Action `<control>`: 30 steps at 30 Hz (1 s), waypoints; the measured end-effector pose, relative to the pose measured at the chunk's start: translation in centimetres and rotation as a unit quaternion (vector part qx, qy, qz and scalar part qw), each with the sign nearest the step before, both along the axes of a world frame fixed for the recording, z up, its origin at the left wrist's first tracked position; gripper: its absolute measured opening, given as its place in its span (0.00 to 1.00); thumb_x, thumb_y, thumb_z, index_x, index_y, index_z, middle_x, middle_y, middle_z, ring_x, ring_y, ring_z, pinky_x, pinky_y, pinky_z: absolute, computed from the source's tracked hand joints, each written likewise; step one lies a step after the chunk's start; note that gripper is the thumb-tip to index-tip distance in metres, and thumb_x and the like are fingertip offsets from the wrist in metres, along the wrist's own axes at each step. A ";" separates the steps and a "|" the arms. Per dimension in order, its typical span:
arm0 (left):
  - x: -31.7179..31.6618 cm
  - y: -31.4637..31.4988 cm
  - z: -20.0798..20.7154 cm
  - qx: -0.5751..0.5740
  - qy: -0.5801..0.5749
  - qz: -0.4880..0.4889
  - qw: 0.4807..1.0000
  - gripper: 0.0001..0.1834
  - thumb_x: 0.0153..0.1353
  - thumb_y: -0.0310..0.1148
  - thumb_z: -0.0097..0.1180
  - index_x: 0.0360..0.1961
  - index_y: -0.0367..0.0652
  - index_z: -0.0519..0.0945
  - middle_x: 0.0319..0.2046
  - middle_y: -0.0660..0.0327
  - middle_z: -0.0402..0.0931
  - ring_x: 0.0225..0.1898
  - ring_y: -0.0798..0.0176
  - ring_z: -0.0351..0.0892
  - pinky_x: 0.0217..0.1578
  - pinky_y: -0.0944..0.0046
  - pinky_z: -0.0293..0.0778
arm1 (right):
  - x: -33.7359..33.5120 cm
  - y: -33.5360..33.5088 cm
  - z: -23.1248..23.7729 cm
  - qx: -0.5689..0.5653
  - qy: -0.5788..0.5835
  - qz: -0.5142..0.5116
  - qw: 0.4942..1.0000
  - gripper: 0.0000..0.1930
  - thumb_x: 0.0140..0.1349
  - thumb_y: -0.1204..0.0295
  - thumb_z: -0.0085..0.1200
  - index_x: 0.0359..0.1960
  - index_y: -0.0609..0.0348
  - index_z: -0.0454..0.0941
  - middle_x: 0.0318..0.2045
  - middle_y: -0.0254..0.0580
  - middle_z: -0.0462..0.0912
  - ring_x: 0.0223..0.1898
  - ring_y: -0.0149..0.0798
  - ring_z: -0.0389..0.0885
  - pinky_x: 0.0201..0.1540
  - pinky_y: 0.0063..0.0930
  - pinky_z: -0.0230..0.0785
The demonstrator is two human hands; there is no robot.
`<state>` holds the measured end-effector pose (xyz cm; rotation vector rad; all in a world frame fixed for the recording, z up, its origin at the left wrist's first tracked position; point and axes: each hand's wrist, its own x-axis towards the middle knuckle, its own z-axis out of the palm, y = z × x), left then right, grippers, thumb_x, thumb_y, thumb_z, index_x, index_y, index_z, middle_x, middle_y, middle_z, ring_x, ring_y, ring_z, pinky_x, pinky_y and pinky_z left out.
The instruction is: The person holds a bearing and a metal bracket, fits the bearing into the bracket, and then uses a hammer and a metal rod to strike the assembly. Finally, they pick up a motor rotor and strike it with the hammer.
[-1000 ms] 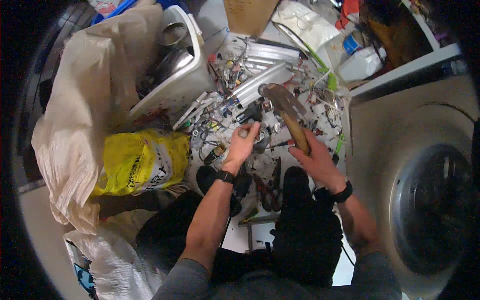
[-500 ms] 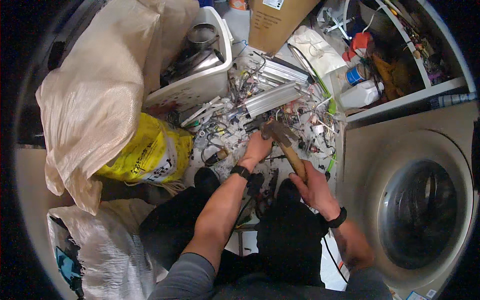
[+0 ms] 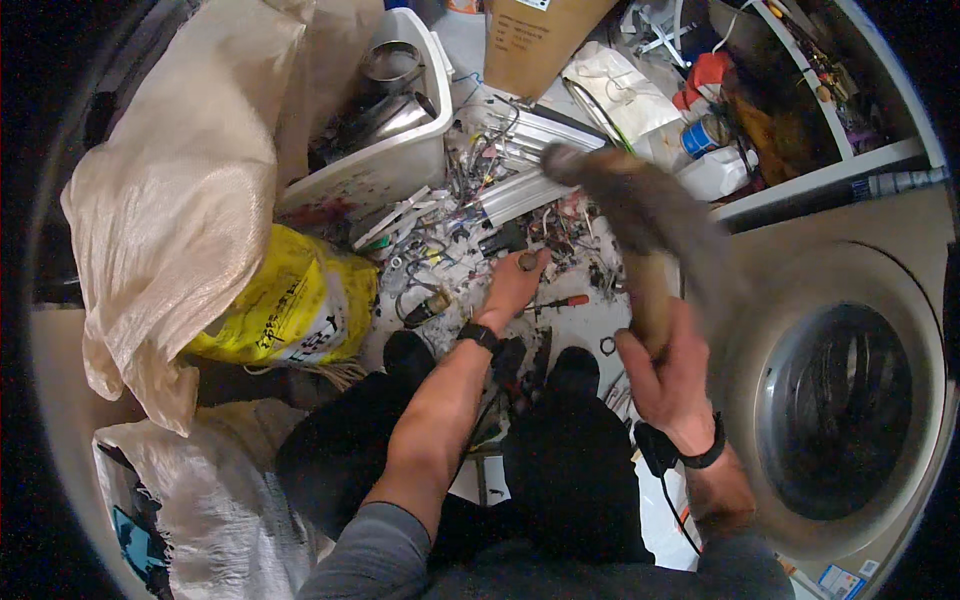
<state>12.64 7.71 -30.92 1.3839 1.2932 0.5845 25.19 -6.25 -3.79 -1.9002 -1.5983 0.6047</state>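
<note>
My right hand (image 3: 675,375) is closed around the wooden handle of a claw hammer (image 3: 650,205). The hammer is raised, and its head is smeared by motion. Low over the littered floor, my left hand (image 3: 512,292) is closed on a rod-like piece with a round metal end (image 3: 528,261) showing at the top of the fist. The rest of that piece is hidden. Just right of this hand lies a thin tool with a red handle (image 3: 574,301). Beyond the fist is a black block-like part (image 3: 503,239).
Scrap wires and small parts surround silver metal profiles (image 3: 530,193). A white tub (image 3: 370,165) holds metal pots. Left are a yellow sack (image 3: 300,300) and woven bags (image 3: 180,200); right stand a washing machine (image 3: 730,300) and shelf (image 3: 820,185). A cardboard box (image 3: 530,50) stands beyond.
The hammer has risen up and to the right, away from my left hand, which has stayed nearly in place. The round end in my left fist and the red-handled tool now show.
</note>
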 end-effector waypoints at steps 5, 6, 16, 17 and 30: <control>0.3 -1.3 -1.4 0.055 -0.010 0.011 0.998 0.23 0.65 0.50 0.61 0.40 0.37 0.86 0.35 0.45 0.85 0.39 0.43 0.85 0.41 0.52 0.76 | 2.0 -1.3 -9.9 -0.195 -0.073 0.059 0.976 0.17 0.67 0.64 0.58 0.43 0.64 0.67 0.29 0.65 0.81 0.34 0.69 0.82 0.34 0.56 0.74; -0.4 -0.5 -1.7 0.094 -0.010 0.042 0.995 0.22 0.65 0.49 0.61 0.38 0.37 0.86 0.33 0.45 0.85 0.37 0.44 0.85 0.39 0.53 0.76 | 1.9 -1.0 -10.4 -0.188 -0.070 0.063 0.978 0.17 0.67 0.64 0.58 0.43 0.64 0.67 0.29 0.65 0.81 0.34 0.69 0.82 0.34 0.56 0.74; -3.2 1.9 1.8 -0.076 -0.026 0.060 0.995 0.25 0.68 0.53 0.57 0.33 0.37 0.85 0.26 0.63 0.82 0.28 0.63 0.77 0.35 0.62 0.72 | 2.4 -2.2 -9.6 -0.158 0.081 -0.069 0.982 0.19 0.66 0.59 0.60 0.45 0.61 0.70 0.28 0.65 0.81 0.33 0.68 0.82 0.33 0.53 0.72; -3.1 2.3 2.0 -0.078 -0.023 0.057 0.995 0.25 0.68 0.53 0.57 0.33 0.37 0.85 0.26 0.63 0.82 0.28 0.63 0.77 0.35 0.62 0.72 | 3.1 -2.8 -11.1 -0.160 0.084 -0.071 0.981 0.19 0.66 0.59 0.60 0.45 0.61 0.70 0.28 0.65 0.81 0.33 0.68 0.82 0.33 0.53 0.72; -6.5 2.7 4.1 -0.196 -0.013 0.035 0.980 0.20 0.68 0.49 0.58 0.30 0.42 0.78 0.20 0.64 0.74 0.21 0.64 0.77 0.21 0.62 0.72 | 7.7 -11.7 -25.8 -0.206 -0.087 -0.117 0.968 0.18 0.63 0.63 0.58 0.47 0.61 0.69 0.33 0.60 0.81 0.34 0.64 0.82 0.35 0.55 0.74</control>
